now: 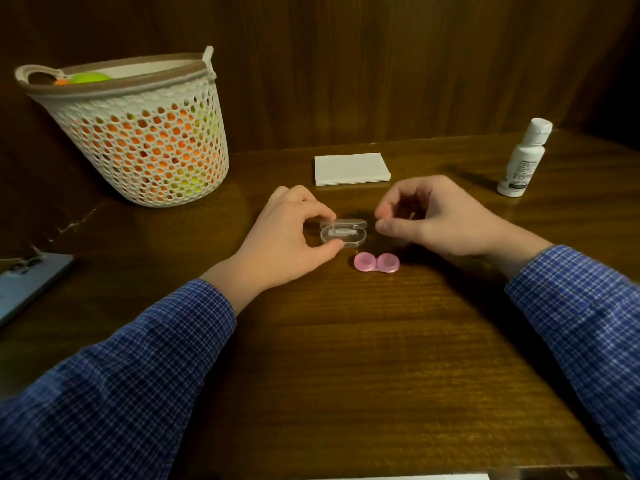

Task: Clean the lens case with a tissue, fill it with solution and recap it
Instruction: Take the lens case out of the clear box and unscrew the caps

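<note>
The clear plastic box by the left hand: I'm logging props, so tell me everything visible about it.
The clear plastic box is small, transparent and rounded-oblong, with a hinged lid raised open at its far edge. A pale, whitish insert lies inside. It sits flat on the wooden table, just beyond the pink lens case. The left hand pinches its left end between thumb and fingers.

Pink lens case [376, 262], white tissue [351, 168], white bottle [523, 161], blue checked sleeves [585, 306], cream basket [138, 109] holding orange and green, brown wood-grain table [346, 358].
</note>
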The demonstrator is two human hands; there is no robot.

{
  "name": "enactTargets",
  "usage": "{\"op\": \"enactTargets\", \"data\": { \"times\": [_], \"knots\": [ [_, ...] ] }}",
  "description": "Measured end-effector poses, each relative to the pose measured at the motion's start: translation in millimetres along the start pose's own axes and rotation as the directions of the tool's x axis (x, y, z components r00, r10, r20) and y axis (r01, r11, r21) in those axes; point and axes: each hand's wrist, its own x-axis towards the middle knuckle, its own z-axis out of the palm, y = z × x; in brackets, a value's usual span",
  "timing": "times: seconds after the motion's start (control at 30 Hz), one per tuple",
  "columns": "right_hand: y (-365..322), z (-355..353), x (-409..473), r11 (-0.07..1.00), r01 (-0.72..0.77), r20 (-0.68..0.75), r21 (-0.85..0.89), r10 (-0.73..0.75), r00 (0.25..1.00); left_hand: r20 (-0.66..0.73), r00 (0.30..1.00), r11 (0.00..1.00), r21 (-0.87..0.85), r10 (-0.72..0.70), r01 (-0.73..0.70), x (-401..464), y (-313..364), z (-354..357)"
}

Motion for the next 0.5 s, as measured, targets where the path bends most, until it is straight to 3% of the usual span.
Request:
{"op": "enactTargets", "data": {
  "times": [0.07,0.17,0.5],
  "knots": [
    [0.5,6.9,0.7,0.996,0.040,-0.060,-0.081,-0.045,0.997,0.000,1.000,1.000,0.019,0.023,-0.023,0.2,-0.7,-0.8],
    [0.8,16.6,2.2,0.973,0.085,0.017,-0.216,-0.083,0.996,0.006,0.999,0.998,0.030,0.047,-0.047,0.2,-1.1,-1.7],
    [3.4,22.1,1.9,0.969,0.074,0.012,-0.236,-0.073,0.997,0.029,0.998,0.989,-0.144,0.049,-0.044,-0.2,0.7,-3.0]
  ]
}}
